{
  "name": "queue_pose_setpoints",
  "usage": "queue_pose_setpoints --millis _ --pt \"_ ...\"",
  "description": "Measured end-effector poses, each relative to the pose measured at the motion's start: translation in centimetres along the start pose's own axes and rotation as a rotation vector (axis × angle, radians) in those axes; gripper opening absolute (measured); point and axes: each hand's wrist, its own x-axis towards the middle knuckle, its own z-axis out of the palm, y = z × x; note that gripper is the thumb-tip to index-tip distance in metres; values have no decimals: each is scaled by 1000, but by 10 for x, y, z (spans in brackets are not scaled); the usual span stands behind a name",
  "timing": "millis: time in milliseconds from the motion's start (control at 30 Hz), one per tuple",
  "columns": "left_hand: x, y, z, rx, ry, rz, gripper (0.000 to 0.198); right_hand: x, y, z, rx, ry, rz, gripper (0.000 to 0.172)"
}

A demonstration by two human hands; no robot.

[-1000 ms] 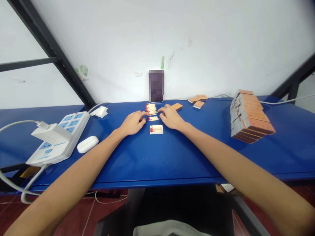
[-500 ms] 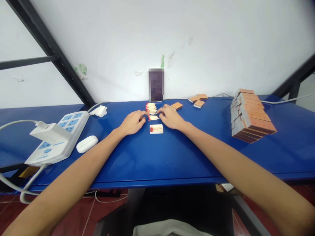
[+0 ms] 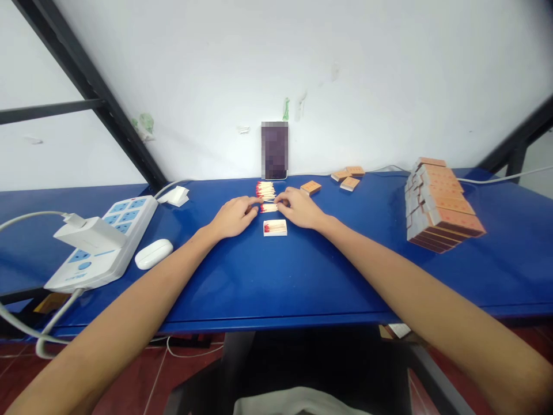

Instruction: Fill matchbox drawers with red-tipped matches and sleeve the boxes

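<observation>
Matches (image 3: 269,208) lie in a small row between the 2 hands, long axes crosswise, red heads toward the left hand (image 3: 235,217), bare ends toward the right hand (image 3: 298,208). Both hands are about equally near. Whether either grip is closed on a stick cannot be told from here. Surface: blue table (image 3: 280,282). Match-filled tray (image 3: 275,228): nearer the person. Phone (image 3: 275,151): upright by the white wall (image 3: 207,86).
</observation>
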Motion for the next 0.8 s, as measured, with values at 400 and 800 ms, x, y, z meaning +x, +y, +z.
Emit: queue_pose_setpoints --millis 400,800 --pt "1 19 -5 170 -3 -20 42 1 -11 -18 -34 -163 -94 25" --pt "1 26 -2 240 19 96 28 0 -14 -19 -188 -218 -134 28"
